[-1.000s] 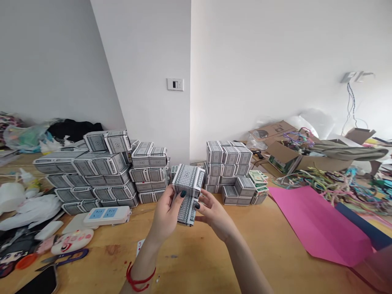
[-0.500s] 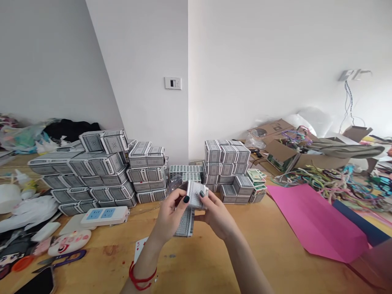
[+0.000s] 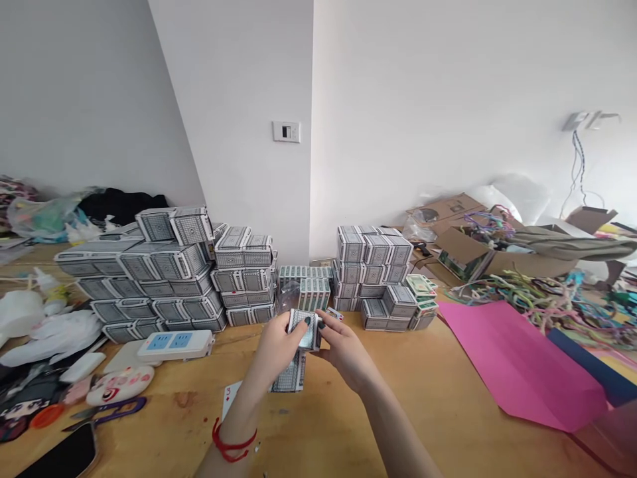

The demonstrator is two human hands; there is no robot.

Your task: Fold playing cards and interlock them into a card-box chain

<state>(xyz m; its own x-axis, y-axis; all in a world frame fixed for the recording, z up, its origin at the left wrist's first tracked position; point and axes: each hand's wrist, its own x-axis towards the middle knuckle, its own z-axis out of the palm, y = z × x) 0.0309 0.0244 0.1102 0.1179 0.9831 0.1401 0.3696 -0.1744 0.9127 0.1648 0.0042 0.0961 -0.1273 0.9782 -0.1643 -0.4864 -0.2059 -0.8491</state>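
Observation:
Between both hands is a small box folded from playing cards (image 3: pixel 304 328), with grey patterned backs facing out. My left hand (image 3: pixel 279 346) grips its left side, the thumb lying on top. My right hand (image 3: pixel 347 350) pinches the right end, thumb near the top edge and fingers at the far side and below. Just under and nearer to me, another grey card block (image 3: pixel 288 376) sits on the wooden table (image 3: pixel 338 425), partly hidden by my left hand. A loose three of diamonds (image 3: pixel 229 393) lies beside my left forearm.
Stacked card boxes stand at the left (image 3: pixel 164 285), centre left (image 3: pixel 243 279) and right (image 3: pixel 373 265). Green-backed decks (image 3: pixel 314 292) sit between them. A power strip (image 3: pixel 175 345), scissors (image 3: pixel 119 410) and phone (image 3: pixel 64 455) lie left; pink paper (image 3: pixel 517 372) lies right.
The held box has come down and slightly left, tilting so its top shows differently. Both hands moved with it. The whole view has shifted a little.

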